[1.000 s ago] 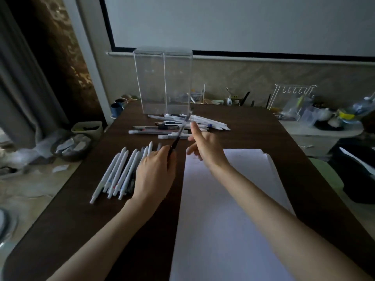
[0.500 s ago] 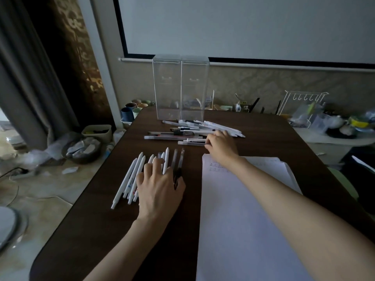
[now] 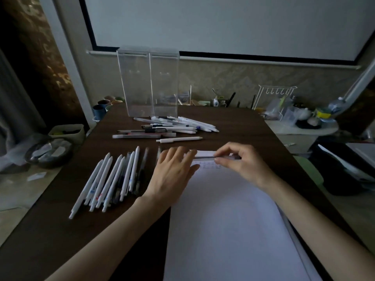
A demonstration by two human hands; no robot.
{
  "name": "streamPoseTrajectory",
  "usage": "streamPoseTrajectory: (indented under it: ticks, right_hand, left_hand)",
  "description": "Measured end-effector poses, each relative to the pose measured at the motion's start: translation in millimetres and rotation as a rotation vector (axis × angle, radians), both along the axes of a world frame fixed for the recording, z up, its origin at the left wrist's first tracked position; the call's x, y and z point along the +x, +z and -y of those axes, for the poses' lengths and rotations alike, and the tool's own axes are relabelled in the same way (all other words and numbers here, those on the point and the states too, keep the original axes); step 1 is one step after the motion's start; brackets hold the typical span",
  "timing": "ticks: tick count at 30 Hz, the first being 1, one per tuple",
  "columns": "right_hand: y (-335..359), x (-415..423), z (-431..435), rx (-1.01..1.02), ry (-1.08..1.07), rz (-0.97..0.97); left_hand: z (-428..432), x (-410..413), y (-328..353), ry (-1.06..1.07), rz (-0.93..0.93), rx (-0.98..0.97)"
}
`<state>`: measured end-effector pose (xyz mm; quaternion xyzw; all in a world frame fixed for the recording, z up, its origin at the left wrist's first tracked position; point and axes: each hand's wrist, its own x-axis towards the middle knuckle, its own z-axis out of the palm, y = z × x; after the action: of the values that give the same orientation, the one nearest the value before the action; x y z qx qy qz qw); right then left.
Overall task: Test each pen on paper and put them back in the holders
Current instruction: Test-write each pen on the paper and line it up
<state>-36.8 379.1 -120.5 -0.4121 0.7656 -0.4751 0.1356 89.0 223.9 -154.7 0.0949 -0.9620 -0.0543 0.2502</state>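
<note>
A white sheet of paper (image 3: pixel 227 220) lies on the dark table, with small marks near its top edge. My right hand (image 3: pixel 241 161) pinches a thin pen (image 3: pixel 205 157) held level over the top of the paper. My left hand (image 3: pixel 172 173) rests with straight fingers at the paper's top left corner, its fingertips near the pen's left end. A row of several white pens (image 3: pixel 109 179) lies left of my left hand. A second heap of pens (image 3: pixel 168 127) lies farther back. Two clear upright holders (image 3: pixel 148 82) stand behind that heap.
A lone white pen (image 3: pixel 178 139) lies between the far heap and my hands. Cups (image 3: pixel 100 110) stand at the table's far left corner. A white wire rack (image 3: pixel 276 98) and clutter sit on a side surface at the right. A bowl (image 3: pixel 48 153) sits on the floor left.
My right hand has lifted a pen from the far heap and brought it over the paper's top. My left hand has left the row of pens and slid right to the paper's corner.
</note>
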Motion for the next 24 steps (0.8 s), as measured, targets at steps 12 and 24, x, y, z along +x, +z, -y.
streamPoseTrajectory:
  ticks: [12,24]
  right_hand:
    - [-23,13,-9,-0.179,0.173,0.414]
    - [-25,7,-9,-0.246,0.22,0.468]
  left_hand:
    - [-22,6,-7,-0.332,0.128,0.238]
    - [-23,6,-4,-0.34,0.042,0.421]
